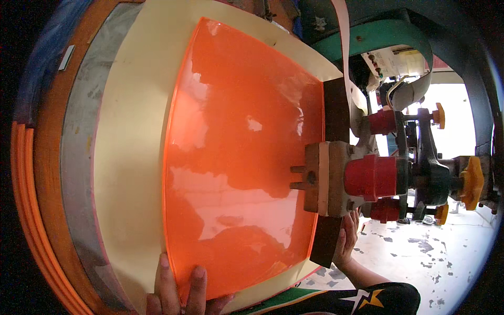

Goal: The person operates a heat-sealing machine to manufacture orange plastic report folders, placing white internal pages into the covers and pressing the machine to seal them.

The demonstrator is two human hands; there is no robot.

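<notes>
A glossy orange plastic sheet (236, 131) lies on a pale yellow board (126, 157), its long left edge raised like a fold or seam. My left hand (181, 289) is at the near left corner of the sheet, with fingers stretched and apart on its edge. My right hand (346, 241) is beside the near end of a dark brown bar (328, 239) along the sheet's right edge. Its visible fingers are extended, and the bar and machine hide part of them. Over the right edge of the sheet hangs a metal machine head (317, 178) with two short prongs.
Red cylindrical insulators (370, 177) and yellow knobs (471, 184) project from the machine at right. A pale strap (344, 47) curves down behind it. Orange tubes (26, 210) run along the left edge, beside a grey surface (86, 142). Worn flooring (404, 262) shows at lower right.
</notes>
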